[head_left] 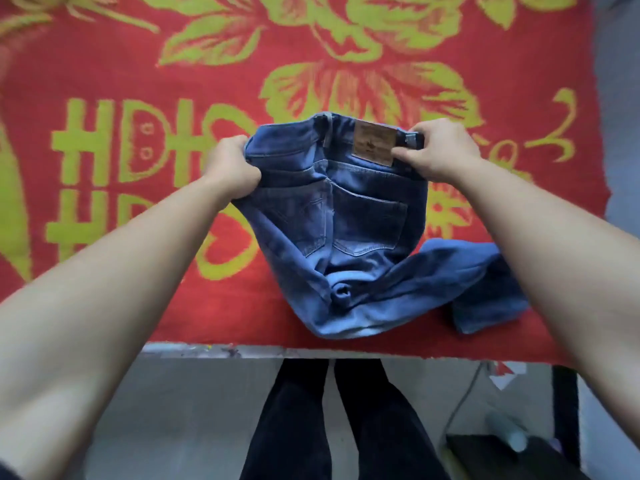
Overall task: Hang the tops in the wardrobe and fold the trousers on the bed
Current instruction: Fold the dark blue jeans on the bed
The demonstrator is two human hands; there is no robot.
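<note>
A pair of blue jeans (349,216) hangs from my two hands above the bed, back pockets and a brown leather patch facing me. My left hand (230,168) grips the waistband at its left end. My right hand (441,150) pinches the waistband at its right end, beside the patch. The legs lie crumpled on the bed near its front edge and trail off to the right under my right forearm.
The bed is covered by a red blanket (138,81) with yellow-green flowers and characters. Its front edge runs across below the jeans. Below it are a grey floor, my dark-trousered legs (332,420), a cable and a dark box (485,452) at the lower right.
</note>
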